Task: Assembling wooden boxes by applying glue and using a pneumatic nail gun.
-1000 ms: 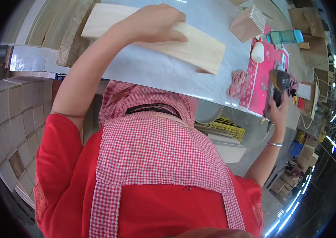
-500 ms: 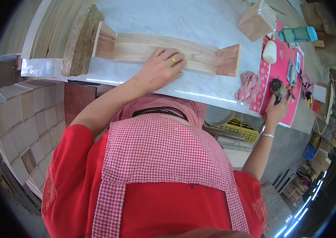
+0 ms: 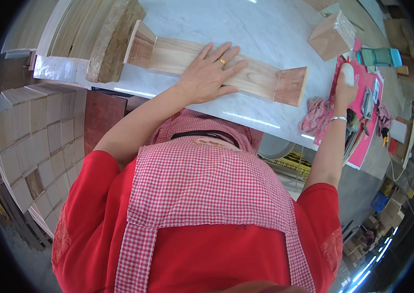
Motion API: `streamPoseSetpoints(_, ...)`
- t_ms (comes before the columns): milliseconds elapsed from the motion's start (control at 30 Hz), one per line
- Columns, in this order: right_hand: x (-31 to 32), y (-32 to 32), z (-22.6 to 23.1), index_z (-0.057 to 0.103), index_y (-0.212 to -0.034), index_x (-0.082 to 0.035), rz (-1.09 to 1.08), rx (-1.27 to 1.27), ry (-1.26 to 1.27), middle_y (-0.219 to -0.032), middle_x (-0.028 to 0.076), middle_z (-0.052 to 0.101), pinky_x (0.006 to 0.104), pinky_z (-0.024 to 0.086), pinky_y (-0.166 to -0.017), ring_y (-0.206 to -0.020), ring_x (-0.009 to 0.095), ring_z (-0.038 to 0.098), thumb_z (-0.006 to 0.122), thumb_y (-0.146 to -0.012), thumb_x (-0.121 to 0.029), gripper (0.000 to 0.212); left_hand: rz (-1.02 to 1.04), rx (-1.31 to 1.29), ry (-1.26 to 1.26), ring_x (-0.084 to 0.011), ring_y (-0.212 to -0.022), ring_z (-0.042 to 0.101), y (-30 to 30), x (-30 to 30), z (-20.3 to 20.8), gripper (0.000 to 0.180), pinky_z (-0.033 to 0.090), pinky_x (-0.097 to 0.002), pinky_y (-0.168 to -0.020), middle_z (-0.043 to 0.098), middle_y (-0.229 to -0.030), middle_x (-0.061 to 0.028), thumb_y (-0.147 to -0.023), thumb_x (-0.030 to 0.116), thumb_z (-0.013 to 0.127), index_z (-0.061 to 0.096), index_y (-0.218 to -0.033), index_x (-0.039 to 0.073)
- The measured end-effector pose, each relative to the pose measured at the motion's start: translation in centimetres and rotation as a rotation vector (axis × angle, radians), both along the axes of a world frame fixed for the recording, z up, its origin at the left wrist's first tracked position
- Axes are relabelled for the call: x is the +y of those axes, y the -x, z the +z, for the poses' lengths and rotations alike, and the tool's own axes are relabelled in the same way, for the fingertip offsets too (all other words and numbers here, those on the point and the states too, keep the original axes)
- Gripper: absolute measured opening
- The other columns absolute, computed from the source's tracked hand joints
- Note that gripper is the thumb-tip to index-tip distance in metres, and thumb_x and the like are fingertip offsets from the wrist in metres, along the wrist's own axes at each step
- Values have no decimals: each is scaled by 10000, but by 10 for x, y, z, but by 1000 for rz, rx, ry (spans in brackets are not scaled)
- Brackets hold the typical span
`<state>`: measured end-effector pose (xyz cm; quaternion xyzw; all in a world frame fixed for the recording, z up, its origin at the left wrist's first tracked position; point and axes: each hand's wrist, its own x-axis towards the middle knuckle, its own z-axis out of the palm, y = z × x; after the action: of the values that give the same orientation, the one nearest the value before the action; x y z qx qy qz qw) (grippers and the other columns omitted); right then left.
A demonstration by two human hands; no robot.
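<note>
A long pale wooden board (image 3: pixel 175 54) lies across the marble-patterned tabletop, with a short upright wooden end piece (image 3: pixel 142 46) at its left and another end piece (image 3: pixel 291 87) at its right. My left hand (image 3: pixel 211 73) rests flat on the middle of the board, fingers spread, a gold ring on one. Over the pink mat at the right, my right hand (image 3: pixel 345 93) is closed around a white squeeze bottle (image 3: pixel 347 73). Its fingers are partly hidden by the back of the hand.
A thick rough block (image 3: pixel 114 41) borders the board's left end. Stacked wooden pieces (image 3: pixel 332 36) and a teal bottle (image 3: pixel 379 57) stand at the far right. A crumpled pink cloth (image 3: pixel 316 116) lies by the pink mat (image 3: pixel 358 158). Wooden blocks (image 3: pixel 41 132) are piled at the left.
My right hand has left the dark tool near the mat's front and moved farther away, closing on the white bottle. My left hand has spread out flat on the board.
</note>
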<state>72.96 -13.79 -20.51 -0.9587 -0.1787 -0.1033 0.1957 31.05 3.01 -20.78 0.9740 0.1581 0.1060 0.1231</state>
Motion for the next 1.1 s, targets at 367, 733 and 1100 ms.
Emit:
streamPoseSetpoints(367,-20,119,109,523,-1050,118,400,105,-1011,-977,216,631,319,512,-608,-771,249,636,645,-935,-289,440,-18,-28,14,-346,-1472,260,-12,3,-10,663,201,-561,-1180,335,-1568,-152,-931,507,554,416,-1487,174)
streamPoseSetpoints(733,79,307,96,466,-1305,32,984,457,-736,-1253,160,526,364,510,-917,-1101,262,577,754,-839,-261,621,96,-180,50,-338,-1352,427,1,3,-14,726,285,-553,-1132,507,-1419,-150,-857,578,600,513,-1367,67)
streamPoseSetpoints(1100,103,337,101,463,-1299,11,1224,489,-737,-1214,148,562,367,466,-975,-1102,242,577,775,-852,-225,594,97,-420,178,-343,-1240,510,-8,5,-31,504,394,-489,-1041,583,-1289,-124,-843,358,633,550,-1278,117)
